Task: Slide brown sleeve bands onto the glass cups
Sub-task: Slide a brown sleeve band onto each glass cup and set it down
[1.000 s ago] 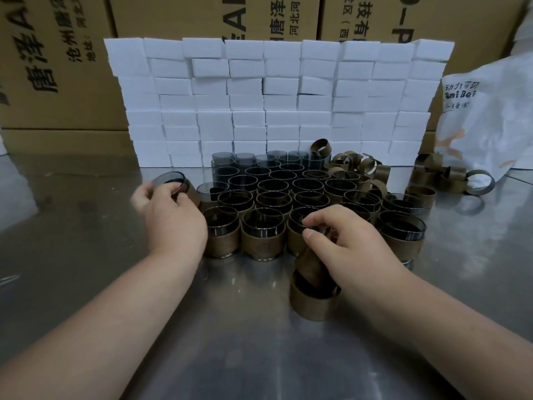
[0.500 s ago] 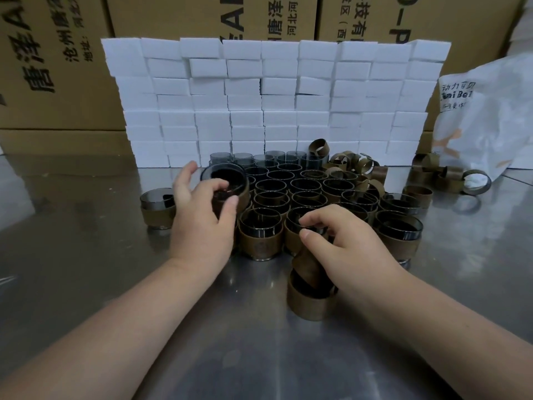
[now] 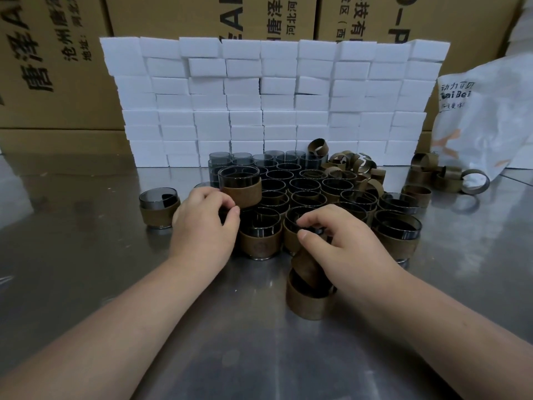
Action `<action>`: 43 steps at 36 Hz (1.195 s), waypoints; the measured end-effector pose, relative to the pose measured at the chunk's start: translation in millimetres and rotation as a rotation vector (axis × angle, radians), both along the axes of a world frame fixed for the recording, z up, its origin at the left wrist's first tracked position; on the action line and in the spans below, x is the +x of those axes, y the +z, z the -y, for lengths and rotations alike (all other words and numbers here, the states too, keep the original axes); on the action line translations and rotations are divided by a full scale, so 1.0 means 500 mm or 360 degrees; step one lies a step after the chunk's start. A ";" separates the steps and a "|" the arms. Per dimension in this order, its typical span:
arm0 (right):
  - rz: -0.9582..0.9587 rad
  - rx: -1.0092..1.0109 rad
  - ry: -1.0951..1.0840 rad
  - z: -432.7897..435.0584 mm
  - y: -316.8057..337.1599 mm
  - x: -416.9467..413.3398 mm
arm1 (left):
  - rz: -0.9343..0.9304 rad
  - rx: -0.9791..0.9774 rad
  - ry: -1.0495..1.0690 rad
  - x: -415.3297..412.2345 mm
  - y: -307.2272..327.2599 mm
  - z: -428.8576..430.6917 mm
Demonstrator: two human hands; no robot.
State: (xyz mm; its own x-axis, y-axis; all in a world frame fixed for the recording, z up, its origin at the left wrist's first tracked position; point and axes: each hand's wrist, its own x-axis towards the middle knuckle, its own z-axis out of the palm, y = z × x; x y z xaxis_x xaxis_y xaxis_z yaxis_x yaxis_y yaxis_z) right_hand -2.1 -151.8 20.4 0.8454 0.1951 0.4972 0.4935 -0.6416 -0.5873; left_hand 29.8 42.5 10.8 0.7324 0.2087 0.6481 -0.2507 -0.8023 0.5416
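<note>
A dense cluster of dark glass cups (image 3: 302,194) stands on the steel table (image 3: 86,269), the front ones wearing brown sleeve bands. My left hand (image 3: 202,226) grips the lower part of one sleeved cup (image 3: 240,184), which sits higher than the cups around it at the cluster's left front. My right hand (image 3: 343,246) rests at the cluster's front edge and pinches a loose brown band (image 3: 305,265) beneath its fingers. Another empty band (image 3: 307,303) lies on the table just below. One sleeved cup (image 3: 159,207) stands alone to the left.
A wall of white foam blocks (image 3: 274,105) rises behind the cups, with cardboard boxes (image 3: 57,67) beyond it. Loose brown bands are heaped at the back right (image 3: 356,168) and further right (image 3: 441,176) beside a white plastic bag (image 3: 484,116).
My left hand set a sleeved cup down alone at the left, moved right to the cluster and took hold of another sleeved cup. My right hand has hardly moved.
</note>
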 end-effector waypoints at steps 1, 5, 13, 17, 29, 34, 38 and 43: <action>0.0002 0.0002 0.0002 0.000 0.000 -0.001 | -0.0001 0.0021 0.0003 -0.001 0.001 0.001; 0.0008 -0.0015 0.0010 0.001 0.000 -0.001 | -0.0165 0.0142 -0.0043 -0.003 0.004 0.001; -0.0021 -0.0024 0.0046 -0.001 0.002 -0.004 | -0.0401 0.0493 -0.0079 0.000 -0.002 0.003; -0.0037 -0.0027 0.0064 -0.002 0.002 -0.008 | -0.0252 0.0499 -0.0062 -0.013 0.006 0.007; 0.0002 -0.0481 0.0254 0.015 0.059 -0.023 | -0.0013 0.0472 -0.0523 -0.031 0.011 0.015; -0.0093 -0.0720 0.0430 0.014 0.060 -0.028 | -0.0056 0.0608 -0.0513 -0.026 0.007 0.017; -0.0077 -0.0848 0.0419 0.009 0.046 -0.024 | -0.0022 0.0634 -0.0393 -0.023 0.004 0.021; -0.0122 -0.0658 0.0406 0.006 0.031 -0.013 | 0.0002 0.0597 -0.0436 -0.030 0.007 0.023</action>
State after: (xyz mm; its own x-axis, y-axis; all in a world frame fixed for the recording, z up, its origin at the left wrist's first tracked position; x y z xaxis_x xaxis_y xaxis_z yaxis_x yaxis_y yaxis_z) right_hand -8.5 -154.6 36.1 0.7761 0.5687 0.2726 0.6306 -0.6928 -0.3499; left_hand 14.6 31.2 14.2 0.7269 -0.2414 0.6429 -0.4813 -0.8468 0.2262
